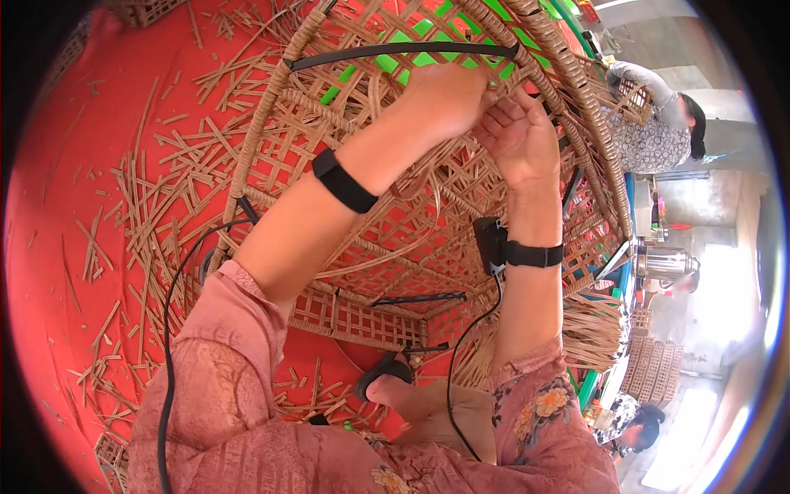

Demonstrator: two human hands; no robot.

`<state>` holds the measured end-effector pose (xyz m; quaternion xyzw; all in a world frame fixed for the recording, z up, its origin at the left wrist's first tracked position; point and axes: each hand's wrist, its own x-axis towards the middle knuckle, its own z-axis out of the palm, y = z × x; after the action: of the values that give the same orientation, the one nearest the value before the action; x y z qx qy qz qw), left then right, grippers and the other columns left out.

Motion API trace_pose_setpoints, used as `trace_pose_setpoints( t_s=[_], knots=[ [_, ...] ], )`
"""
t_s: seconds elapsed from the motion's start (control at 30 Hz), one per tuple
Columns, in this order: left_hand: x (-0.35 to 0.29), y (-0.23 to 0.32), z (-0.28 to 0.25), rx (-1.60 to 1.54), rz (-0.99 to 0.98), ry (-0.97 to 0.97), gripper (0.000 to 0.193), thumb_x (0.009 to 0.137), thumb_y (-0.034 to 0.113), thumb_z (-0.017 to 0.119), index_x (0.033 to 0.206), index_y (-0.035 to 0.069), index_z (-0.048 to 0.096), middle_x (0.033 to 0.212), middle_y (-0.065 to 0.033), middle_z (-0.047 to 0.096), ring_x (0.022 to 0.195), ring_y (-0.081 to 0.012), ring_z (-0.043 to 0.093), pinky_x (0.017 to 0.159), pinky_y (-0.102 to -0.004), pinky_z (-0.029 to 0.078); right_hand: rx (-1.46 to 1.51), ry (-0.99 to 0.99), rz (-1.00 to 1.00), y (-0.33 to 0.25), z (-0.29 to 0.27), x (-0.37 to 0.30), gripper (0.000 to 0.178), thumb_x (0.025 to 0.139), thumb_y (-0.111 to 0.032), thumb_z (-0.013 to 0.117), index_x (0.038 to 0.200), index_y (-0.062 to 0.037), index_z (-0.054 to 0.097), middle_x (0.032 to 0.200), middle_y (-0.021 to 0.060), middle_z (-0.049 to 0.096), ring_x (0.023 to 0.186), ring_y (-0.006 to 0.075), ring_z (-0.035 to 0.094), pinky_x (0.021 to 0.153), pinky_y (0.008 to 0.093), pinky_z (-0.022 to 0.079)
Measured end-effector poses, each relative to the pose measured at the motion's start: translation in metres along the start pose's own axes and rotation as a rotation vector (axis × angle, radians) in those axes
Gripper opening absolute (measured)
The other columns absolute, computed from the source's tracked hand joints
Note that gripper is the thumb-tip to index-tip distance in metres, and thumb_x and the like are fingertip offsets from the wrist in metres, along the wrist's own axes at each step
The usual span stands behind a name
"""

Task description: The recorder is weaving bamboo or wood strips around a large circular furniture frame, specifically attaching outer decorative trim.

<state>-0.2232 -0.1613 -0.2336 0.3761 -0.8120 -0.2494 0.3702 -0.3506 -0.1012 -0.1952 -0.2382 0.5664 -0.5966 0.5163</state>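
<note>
In front of me stands a large open framework of woven cane (395, 247), with lattice sides and wrapped rims. Both my hands meet at its upper right rim, below a black curved band (403, 51). My left hand (448, 97) is closed, its back showing and its fingertips mostly hidden against the rim. Palm toward me, my right hand (520, 140) has bent fingers touching the left fingertips. A thin pale cane strip (436, 191) loops down from where they meet; the exact pinch is hidden. Black bands circle both my forearms.
Cut cane pieces (193, 177) litter the red floor covering (58, 272). A bundle of cane strips (594, 329) lies beside my right forearm. Green bars show behind the lattice. Two other people sit at the right, near a metal flask (666, 263) and stacked woven pieces (652, 366).
</note>
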Motion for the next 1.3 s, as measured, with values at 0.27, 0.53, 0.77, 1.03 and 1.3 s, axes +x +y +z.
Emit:
trace_pose_setpoints(
  t_s=[0.27,0.53,0.77,1.03,1.3],
  knots=[
    [-0.018,-0.014,-0.044,-0.848,0.098,-0.213,0.032,0.086,0.038,0.060,0.084,0.006,0.064,0.069,-0.0007,0.059,0.062,-0.0119,0.056,0.058,-0.0307,0.044,-0.164,-0.047,-0.020,-0.006,0.008,0.000,0.050,0.086,-0.047,0.055,0.103,0.0001,0.058,0.097,0.0119,0.062,0.087,0.0244,0.059,0.086,0.0393,0.045],
    [-0.054,0.050,-0.106,-1.084,0.278,-0.508,0.028,0.088,0.031,0.059,0.090,0.003,0.064,0.065,-0.0012,0.059,0.060,-0.0084,0.055,0.054,-0.0246,0.043,-0.394,-0.331,-0.445,-0.010,0.026,-0.050,0.040,0.087,-0.032,0.060,0.108,0.0006,0.054,0.083,0.0101,0.063,0.066,0.0182,0.063,0.063,0.0294,0.053],
    [-0.079,0.048,-0.121,-0.995,0.471,-0.657,0.029,0.079,0.024,0.070,0.098,0.003,0.065,0.071,-0.0002,0.060,0.063,-0.0041,0.054,0.057,-0.0222,0.042,-0.510,-0.089,-0.155,-0.024,0.003,0.002,0.017,0.076,-0.014,0.069,0.077,0.0007,0.059,0.070,0.0084,0.062,0.058,0.0147,0.060,0.053,0.0255,0.050],
    [-0.088,-0.008,-0.204,0.257,0.369,-0.085,0.021,0.081,0.019,0.069,0.089,0.001,0.063,0.075,0.0031,0.052,0.071,-0.0079,0.051,0.063,-0.0241,0.041,-0.609,0.041,-0.251,-0.003,-0.007,0.000,0.013,0.083,-0.014,0.064,0.080,-0.0033,0.057,0.073,0.0037,0.060,0.062,0.0112,0.060,0.050,0.0216,0.041],
    [-0.061,0.002,-0.209,-0.802,-0.025,1.103,0.028,0.087,0.026,0.062,0.094,0.002,0.052,0.079,-0.0060,0.054,0.073,-0.0189,0.054,0.068,-0.0298,0.045,-0.625,0.065,-0.369,-0.006,0.025,-0.049,0.018,0.079,-0.013,0.066,0.069,0.0004,0.058,0.061,0.0068,0.057,0.055,0.0158,0.057,0.053,0.0302,0.044]
  ],
)
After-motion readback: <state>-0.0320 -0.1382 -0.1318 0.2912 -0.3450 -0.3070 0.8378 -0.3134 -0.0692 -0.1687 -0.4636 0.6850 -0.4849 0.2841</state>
